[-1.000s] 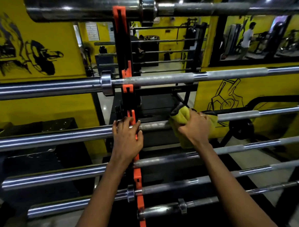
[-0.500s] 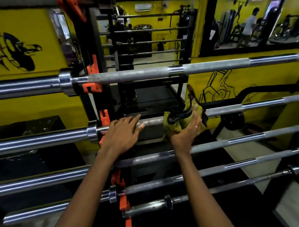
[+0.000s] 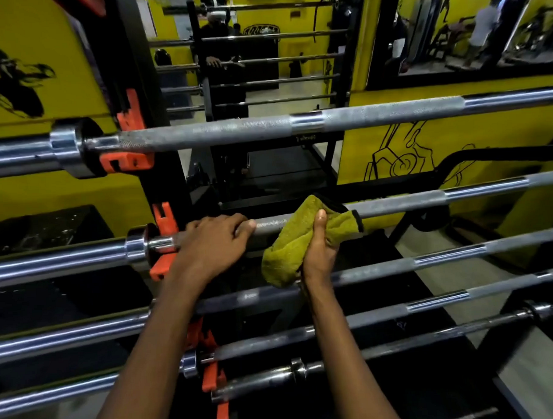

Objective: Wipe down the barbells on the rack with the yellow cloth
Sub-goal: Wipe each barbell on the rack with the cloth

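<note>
The fingers of the right hand (image 3: 318,248) are hiding behind the yellow cloth (image 3: 286,253), so only the thumb is showing, lying upright across the fabric's front. The cloth is draping over the second barbell (image 3: 427,199) from the top, covering that stretch of shaft and hanging below it. The bar's ends are running out of view at both edges. The left hand (image 3: 211,243) is lying palm down just left of the cloth, fingers curling over the same bar beside its collar (image 3: 137,245) and an orange hook (image 3: 164,220). The right hand is gripping the cloth from below.
</note>
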The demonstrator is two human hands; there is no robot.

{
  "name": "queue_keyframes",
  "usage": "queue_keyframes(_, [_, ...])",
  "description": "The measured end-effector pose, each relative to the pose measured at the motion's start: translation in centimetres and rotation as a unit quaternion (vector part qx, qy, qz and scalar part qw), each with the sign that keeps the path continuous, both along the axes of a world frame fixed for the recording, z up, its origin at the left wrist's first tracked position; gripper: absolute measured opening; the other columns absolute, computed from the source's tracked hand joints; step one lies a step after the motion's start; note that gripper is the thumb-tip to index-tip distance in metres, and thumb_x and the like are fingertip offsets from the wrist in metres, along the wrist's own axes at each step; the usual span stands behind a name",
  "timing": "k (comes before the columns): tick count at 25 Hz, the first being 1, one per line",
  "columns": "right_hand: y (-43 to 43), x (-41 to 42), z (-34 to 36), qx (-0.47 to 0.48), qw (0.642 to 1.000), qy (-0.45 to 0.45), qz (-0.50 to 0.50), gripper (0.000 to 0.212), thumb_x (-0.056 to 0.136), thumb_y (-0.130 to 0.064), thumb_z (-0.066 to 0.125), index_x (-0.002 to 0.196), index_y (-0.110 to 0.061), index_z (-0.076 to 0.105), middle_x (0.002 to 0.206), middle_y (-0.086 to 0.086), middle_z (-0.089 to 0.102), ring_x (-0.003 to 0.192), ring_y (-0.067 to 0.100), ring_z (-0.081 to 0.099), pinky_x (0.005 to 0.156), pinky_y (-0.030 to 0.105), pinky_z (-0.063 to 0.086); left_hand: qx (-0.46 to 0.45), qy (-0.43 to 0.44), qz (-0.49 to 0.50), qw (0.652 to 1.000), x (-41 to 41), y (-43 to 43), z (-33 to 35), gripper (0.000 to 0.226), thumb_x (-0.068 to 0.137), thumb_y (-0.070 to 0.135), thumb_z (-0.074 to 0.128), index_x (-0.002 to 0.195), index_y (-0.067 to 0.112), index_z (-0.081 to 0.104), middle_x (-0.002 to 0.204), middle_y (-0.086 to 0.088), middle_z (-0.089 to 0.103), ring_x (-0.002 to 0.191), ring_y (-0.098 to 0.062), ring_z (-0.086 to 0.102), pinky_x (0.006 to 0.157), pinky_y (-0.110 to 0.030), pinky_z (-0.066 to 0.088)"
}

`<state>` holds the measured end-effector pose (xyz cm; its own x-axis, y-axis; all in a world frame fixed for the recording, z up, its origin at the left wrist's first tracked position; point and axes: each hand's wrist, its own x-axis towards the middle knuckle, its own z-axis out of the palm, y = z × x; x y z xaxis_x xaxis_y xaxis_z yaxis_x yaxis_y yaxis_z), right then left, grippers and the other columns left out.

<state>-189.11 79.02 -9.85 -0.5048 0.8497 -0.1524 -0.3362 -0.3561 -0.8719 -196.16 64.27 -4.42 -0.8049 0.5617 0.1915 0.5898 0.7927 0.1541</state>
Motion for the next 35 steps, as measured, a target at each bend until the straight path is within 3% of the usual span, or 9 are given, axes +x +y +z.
queue_keyframes(3, [1.5, 2.3, -1.2, 0.110, 0.987, -0.118, 0.000, 0.024, 0.091, -0.043, 0.068, 0.107, -0.026, 0.066, 0.103, -0.008, 0.069, 0.117, 0.018, 0.063, 0.090, 0.022, 0.042, -0.013, 0.074, -0.070, 0.995, 0.7, 2.7, -1.2, 0.054, 0.096, 0.056, 0.019, 0.139, 0.036, 0.046, 0.134, 0.008, 0.058, 0.123, -0.020, 0.053, 0.098, -0.041, 0.034])
queue_keyframes(5, [2.8, 4.3, -1.5, 0.184, 0.967, -0.169, -0.055, 0.074, 0.084, -0.043, 0.075, 0.143, -0.015, 0.043, 0.124, 0.005, 0.066, 0.123, 0.022, 0.060, 0.093, 0.020, 0.040, -0.003, 0.090, -0.085, 0.992, 0.5, 3.1, -1.9, 0.054, 0.096, 0.056, 0.019, 0.141, 0.038, 0.044, 0.134, 0.010, 0.059, 0.122, -0.017, 0.054, 0.099, -0.041, 0.036])
queue_keyframes(7, [4.7, 5.4, -1.7, 0.262, 0.938, -0.193, -0.117, 0.103, 0.071, -0.041, 0.078, 0.151, -0.019, 0.017, 0.144, 0.014, 0.051, 0.129, 0.029, 0.054, 0.104, 0.031, 0.043, 0.004, 0.099, -0.082, 0.992, 0.3, 2.7, -2.1, 0.052, 0.097, 0.057, 0.020, 0.141, 0.040, 0.043, 0.134, 0.010, 0.058, 0.123, -0.017, 0.054, 0.103, -0.045, 0.037])
queue_keyframes(11, [5.8, 4.5, -0.9, 0.444, 0.863, -0.210, -0.117, 0.098, 0.057, -0.015, 0.066, 0.150, -0.012, 0.036, 0.144, 0.009, 0.050, 0.131, 0.031, 0.049, 0.113, 0.042, 0.039, 0.000, 0.009, -0.106, 0.994, -0.5, 3.4, -0.3, 0.050, 0.097, 0.058, 0.030, 0.143, 0.042, 0.037, 0.139, 0.007, 0.054, 0.124, -0.022, 0.053, 0.098, -0.044, 0.041])
queue_keyframes(15, [7.9, 3.4, -0.4, 0.558, 0.779, -0.267, -0.100, 0.087, 0.057, -0.026, 0.069, 0.140, -0.009, 0.049, 0.136, 0.006, 0.059, 0.132, 0.024, 0.049, 0.117, 0.052, 0.028, 0.005, 0.018, -0.238, 0.971, -1.0, 6.4, 0.5, 0.054, 0.095, 0.062, 0.032, 0.144, 0.040, 0.037, 0.133, 0.005, 0.060, 0.115, -0.023, 0.059, 0.088, -0.037, 0.046])
queue_keyframes(19, [12.2, 3.4, 1.6, 0.393, 0.860, -0.271, -0.179, 0.082, 0.060, -0.038, 0.066, 0.137, -0.026, 0.039, 0.115, 0.006, 0.065, 0.106, 0.028, 0.061, 0.093, 0.054, 0.052, -0.003, 0.107, -0.257, 0.960, -0.4, 6.5, -0.7, 0.065, 0.091, 0.070, 0.027, 0.150, 0.041, 0.024, 0.131, 0.007, 0.056, 0.107, -0.021, 0.060, 0.078, -0.036, 0.046])
queue_keyframes(25, [10.1, 4.2, -0.4, 0.541, 0.801, -0.235, -0.105, 0.081, 0.068, -0.030, 0.068, 0.144, -0.014, 0.046, 0.140, 0.006, 0.055, 0.132, 0.028, 0.047, 0.109, 0.063, 0.036, -0.012, 0.085, -0.240, 0.967, -0.2, 7.9, -1.1, 0.064, 0.092, 0.068, 0.023, 0.149, 0.039, 0.021, 0.131, 0.001, 0.054, 0.112, -0.024, 0.056, 0.086, -0.038, 0.044])
queue_keyframes(30, [14.7, 5.3, 0.1, 0.340, 0.887, -0.250, -0.187, 0.088, 0.068, -0.020, 0.058, 0.152, -0.022, 0.034, 0.140, 0.009, 0.050, 0.122, 0.026, 0.053, 0.100, 0.042, 0.051, 0.010, 0.133, -0.276, 0.952, 0.3, 10.3, -1.3, 0.061, 0.097, 0.060, 0.026, 0.148, 0.026, 0.028, 0.132, -0.001, 0.055, 0.108, -0.023, 0.057, 0.076, -0.037, 0.047])
queue_keyframes(35, [11.8, 5.5, -1.4, 0.461, 0.855, -0.219, -0.094, 0.087, 0.071, -0.014, 0.062, 0.153, -0.022, 0.034, 0.154, -0.004, 0.037, 0.140, 0.020, 0.039, 0.109, 0.044, 0.039, 0.021, 0.171, -0.315, 0.933, 0.0, 9.9, -2.5, 0.070, 0.091, 0.067, 0.034, 0.152, 0.036, 0.021, 0.146, 0.000, 0.047, 0.105, -0.023, 0.060, 0.078, -0.036, 0.049])
